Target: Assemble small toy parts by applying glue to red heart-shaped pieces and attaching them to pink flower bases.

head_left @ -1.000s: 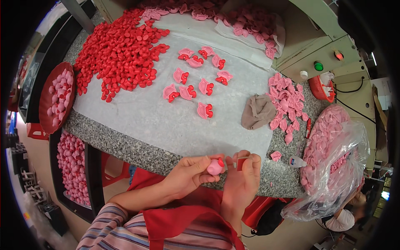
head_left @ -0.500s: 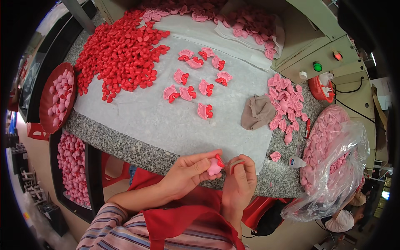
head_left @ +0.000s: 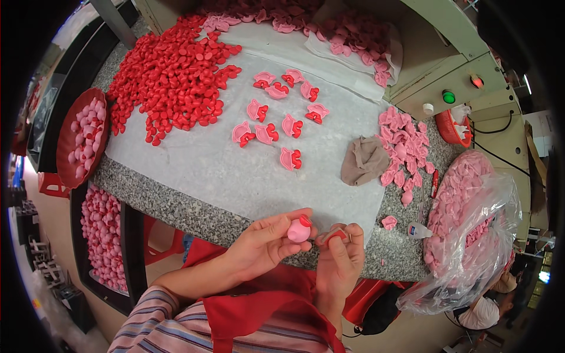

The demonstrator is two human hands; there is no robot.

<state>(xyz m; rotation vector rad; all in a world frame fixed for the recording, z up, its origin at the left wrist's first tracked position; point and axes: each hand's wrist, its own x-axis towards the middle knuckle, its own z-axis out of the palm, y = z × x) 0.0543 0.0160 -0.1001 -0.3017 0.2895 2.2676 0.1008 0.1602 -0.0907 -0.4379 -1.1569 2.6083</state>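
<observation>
Near the table's front edge, my left hand (head_left: 265,240) pinches a rounded pink plastic piece (head_left: 299,231) with a red part (head_left: 305,220) on its top. Just to its right, my right hand (head_left: 341,253) is closed round a small thing with a red side and a greyish edge (head_left: 335,233); fingers hide most of it. The two hands are close together but apart. Beyond them on white paper (head_left: 235,176) lie several hollow pink shells with red pieces attached (head_left: 290,159).
A big heap of red pieces (head_left: 176,76) covers the far left. Loose pink shells (head_left: 403,141), a crumpled grey-brown cloth (head_left: 365,160) and a small bottle (head_left: 419,230) lie at right, beside a plastic-covered bag of pink pieces (head_left: 462,217). A red bowl (head_left: 65,159) stands at left.
My left hand has turned the pink piece, so its round smooth side now shows with the red part on top. My right hand has shifted slightly to the right.
</observation>
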